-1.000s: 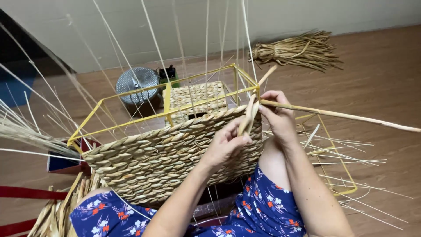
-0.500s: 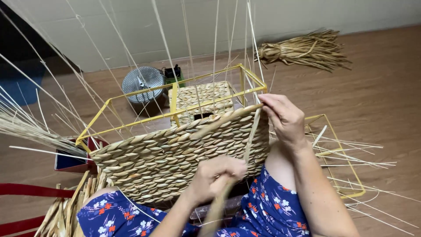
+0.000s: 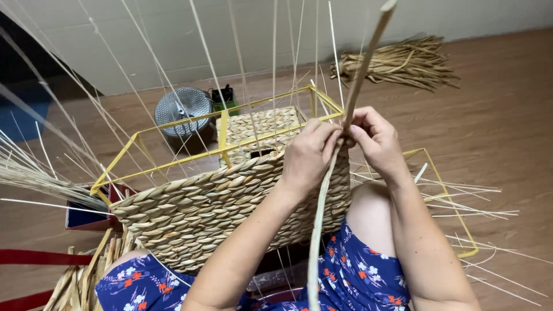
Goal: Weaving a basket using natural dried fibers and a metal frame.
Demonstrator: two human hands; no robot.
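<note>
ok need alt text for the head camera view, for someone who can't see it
Seen from above, a person's left hand and right hand pinch a long pale reed strip at the top corner of a half-woven basket on a yellow wire frame, resting against their lap. A bundle of dried reeds lies on the wooden floor behind.

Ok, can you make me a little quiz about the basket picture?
1. True or false: both hands pinch one strand at the basket's corner.
2. What colour is the frame around the basket: A red, B yellow, C green?
3. What lies on the floor by the wall, top right?

Key:
1. True: left hand, right hand, strand, basket.
2. B: frame.
3. A straw bundle.
</note>
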